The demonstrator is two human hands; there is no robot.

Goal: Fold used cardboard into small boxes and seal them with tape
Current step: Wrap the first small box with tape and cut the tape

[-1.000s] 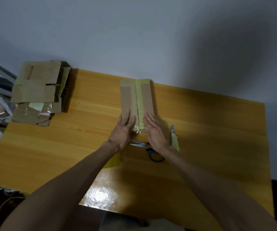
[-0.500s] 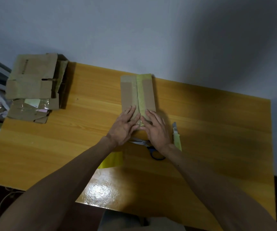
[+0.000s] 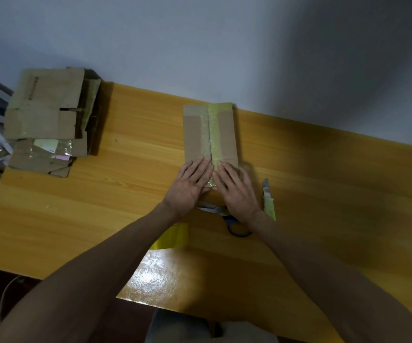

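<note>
A long narrow cardboard box (image 3: 226, 131) lies on the yellow wooden table (image 3: 324, 194), its far end toward the wall. A strip of yellowish tape (image 3: 213, 129) runs along its top seam. My left hand (image 3: 190, 185) and my right hand (image 3: 236, 188) lie flat side by side on the near end of the box, fingers straight, pressing on either side of the tape. A yellow tape roll (image 3: 172, 237) shows partly under my left forearm.
Scissors with a blue handle (image 3: 227, 217) lie just under my wrists. A yellow box cutter (image 3: 268, 199) lies right of my right hand. A stack of flattened used cardboard (image 3: 49, 115) sits at the table's far left corner. A grey wall stands behind.
Both hands slid forward along the box top from its near edge and came closer together over the tape seam. The box itself stayed in place.
</note>
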